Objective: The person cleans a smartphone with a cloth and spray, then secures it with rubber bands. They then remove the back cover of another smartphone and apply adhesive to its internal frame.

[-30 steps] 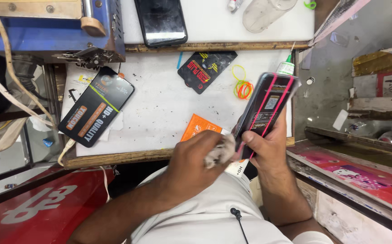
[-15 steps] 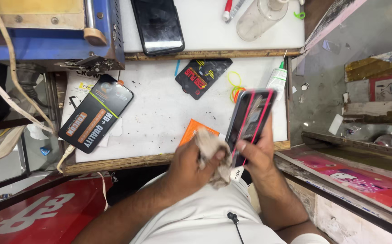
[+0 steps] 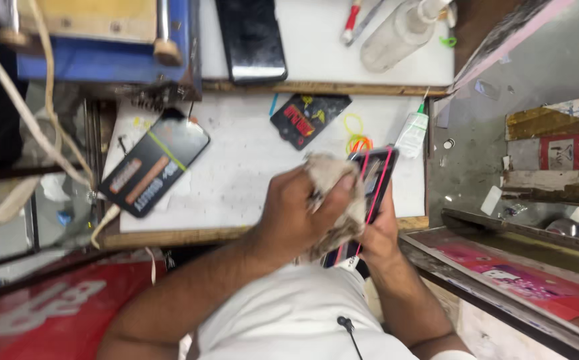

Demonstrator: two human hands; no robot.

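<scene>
Pressing one crumpled grey cloth (image 3: pixel 333 200) in left hand (image 3: pixel 299 213) fingers against one dark pink-edged phone (image 3: pixel 373 177), right hand (image 3: pixel 379 233) gripping it, lower centre.

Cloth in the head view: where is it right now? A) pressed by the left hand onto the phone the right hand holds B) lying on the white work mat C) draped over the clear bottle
A: the left hand presses the crumpled cloth against the phone held by the right hand.
</scene>
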